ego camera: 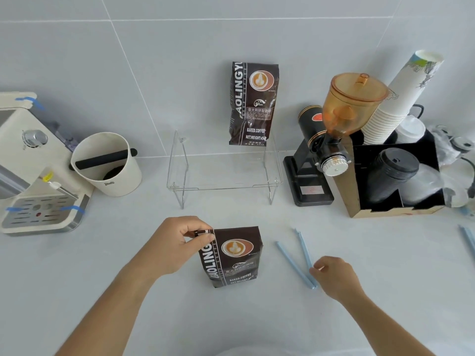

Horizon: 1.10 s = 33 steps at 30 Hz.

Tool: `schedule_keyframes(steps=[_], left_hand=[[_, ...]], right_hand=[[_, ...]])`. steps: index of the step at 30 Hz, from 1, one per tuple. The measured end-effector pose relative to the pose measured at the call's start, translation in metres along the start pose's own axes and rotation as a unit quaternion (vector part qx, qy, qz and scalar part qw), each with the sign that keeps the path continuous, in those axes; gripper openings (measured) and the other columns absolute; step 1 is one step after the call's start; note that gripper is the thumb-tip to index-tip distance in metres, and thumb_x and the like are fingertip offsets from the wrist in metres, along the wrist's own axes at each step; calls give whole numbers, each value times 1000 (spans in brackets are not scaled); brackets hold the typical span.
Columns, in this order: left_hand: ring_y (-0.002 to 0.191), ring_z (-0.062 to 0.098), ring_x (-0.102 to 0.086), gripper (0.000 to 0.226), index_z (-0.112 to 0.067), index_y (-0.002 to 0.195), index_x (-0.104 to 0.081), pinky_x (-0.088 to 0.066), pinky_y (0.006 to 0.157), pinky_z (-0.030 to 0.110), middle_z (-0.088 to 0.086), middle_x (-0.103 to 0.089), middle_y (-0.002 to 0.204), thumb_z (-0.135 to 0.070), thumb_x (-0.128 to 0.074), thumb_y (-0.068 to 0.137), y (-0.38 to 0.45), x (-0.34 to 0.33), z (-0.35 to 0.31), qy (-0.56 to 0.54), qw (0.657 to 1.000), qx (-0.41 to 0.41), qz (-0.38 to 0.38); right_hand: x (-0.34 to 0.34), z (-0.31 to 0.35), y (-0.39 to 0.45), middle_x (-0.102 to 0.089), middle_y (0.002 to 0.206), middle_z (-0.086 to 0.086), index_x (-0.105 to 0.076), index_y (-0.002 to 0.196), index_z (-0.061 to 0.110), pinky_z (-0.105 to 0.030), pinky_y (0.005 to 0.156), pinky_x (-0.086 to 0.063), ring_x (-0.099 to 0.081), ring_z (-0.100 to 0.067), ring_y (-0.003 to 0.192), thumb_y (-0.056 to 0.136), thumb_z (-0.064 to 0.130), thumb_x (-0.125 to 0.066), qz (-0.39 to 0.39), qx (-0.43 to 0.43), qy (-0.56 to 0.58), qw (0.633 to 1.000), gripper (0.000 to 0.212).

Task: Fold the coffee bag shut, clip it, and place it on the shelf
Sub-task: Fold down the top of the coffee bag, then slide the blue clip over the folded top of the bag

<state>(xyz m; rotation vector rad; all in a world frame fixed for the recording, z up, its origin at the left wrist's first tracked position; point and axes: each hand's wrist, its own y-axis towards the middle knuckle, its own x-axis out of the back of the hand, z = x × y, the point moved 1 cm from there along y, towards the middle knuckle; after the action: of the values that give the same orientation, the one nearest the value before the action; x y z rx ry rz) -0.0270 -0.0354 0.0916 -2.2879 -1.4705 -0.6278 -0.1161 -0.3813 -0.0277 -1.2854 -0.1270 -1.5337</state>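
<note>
The left hand point(177, 240) has its grip pinched on the folded top corner of the near coffee bag point(232, 256); the right hand's point(334, 277) grip closes on the open blue clip point(298, 260). Two bags: a second bag point(253, 104) stands on the clear shelf point(223, 173).

L hand point(177, 242) fingers pinched shut; R hand point(334, 276) curled, prob. closing, grip unclear.

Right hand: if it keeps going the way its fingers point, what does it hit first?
The right hand points up-left at the hinged end of the blue bag clip; fingertips look at or on it already. Contact is unclear.
</note>
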Motion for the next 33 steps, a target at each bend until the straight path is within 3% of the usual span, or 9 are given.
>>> schedule_keyframes(steps=[8, 14, 19, 25, 31, 33], left_hand=[[75, 8, -68, 17, -22, 78, -76, -50, 74, 14, -9, -73, 78, -8, -71, 85, -1, 0, -2, -4, 1000, 2, 3], [74, 10, -69, 21, -26, 77, -76, -50, 70, 13, -9, -73, 79, -8, -71, 86, -2, 0, 1, -9, 1000, 3, 0], [71, 17, -66, 18, -27, 81, -76, -50, 68, 26, -6, -73, 81, -10, -72, 86, -2, -1, 7, -13, 999, 22, -19], [74, 15, -68, 19, -28, 85, -77, -52, 71, 26, -8, -75, 85, -10, -71, 86, -2, -2, 7, -38, 998, 40, -23], [80, 30, -72, 20, -28, 87, -78, -56, 78, 46, 2, -79, 88, -9, -73, 85, -3, -2, 8, -86, 993, 61, -44], [82, 36, -70, 18, -27, 87, -77, -55, 79, 51, 8, -78, 87, -10, -74, 84, -2, -2, 8, -103, 992, 56, -50]], right_hand=[[-14, -6, 2, -69, 71, -5, -66, 69, 13, -23, 45, -37, -66, -26, 69, 80, 25, -60, 2, -21, -53, 998, 18], [-9, -3, -4, -69, 74, -5, -65, 72, 16, -27, 53, -45, -64, -27, 69, 83, 24, -56, -14, -16, -49, 999, 16], [6, 5, -9, -68, 73, -5, -61, 77, 16, -33, 59, -50, -63, -28, 70, 90, 21, -53, -66, 43, -30, 996, 16], [40, 25, -22, -72, 77, 1, -64, 74, 21, -38, 60, -61, -72, -15, 58, 90, 11, -60, -65, 110, 91, 988, 20], [82, 49, -41, -74, 65, 13, -72, 72, 25, -9, 49, -50, -70, -8, 49, 85, 8, -69, -58, 160, 152, 974, 22], [95, 54, -45, -73, 63, 14, -73, 72, 27, -6, 48, -47, -69, -9, 48, 85, 8, -70, -62, 171, 161, 970, 23]])
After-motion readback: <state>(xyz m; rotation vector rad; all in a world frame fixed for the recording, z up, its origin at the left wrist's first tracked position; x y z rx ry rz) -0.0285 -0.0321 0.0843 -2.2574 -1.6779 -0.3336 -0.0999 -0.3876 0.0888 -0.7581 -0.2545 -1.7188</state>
